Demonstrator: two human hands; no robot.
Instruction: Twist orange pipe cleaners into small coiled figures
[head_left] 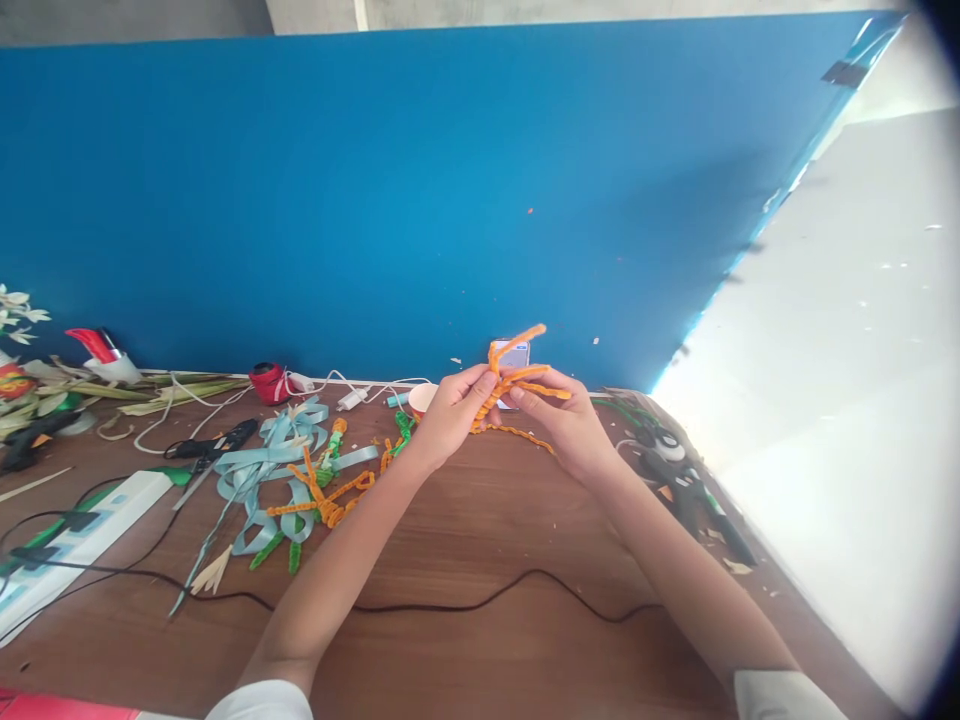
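My left hand pinches a bundle of twisted orange pipe cleaners between thumb and fingers, raised above the tabletop. One orange strand sticks up past the fingertips; others spread to the right. My right hand is closed on the strands at that right side, its thumb against them. A long strand trails below, between the hands. Just behind is a phone, partly hidden by the pipe cleaners and fingers. A pale round cup stands beside my left hand, mostly covered by it.
Light-blue ribbon, an orange pipe-cleaner shape and green pieces lie left. A white power strip sits further left. A black cord crosses the brown table. Black tools lie right; a blue panel rises behind.
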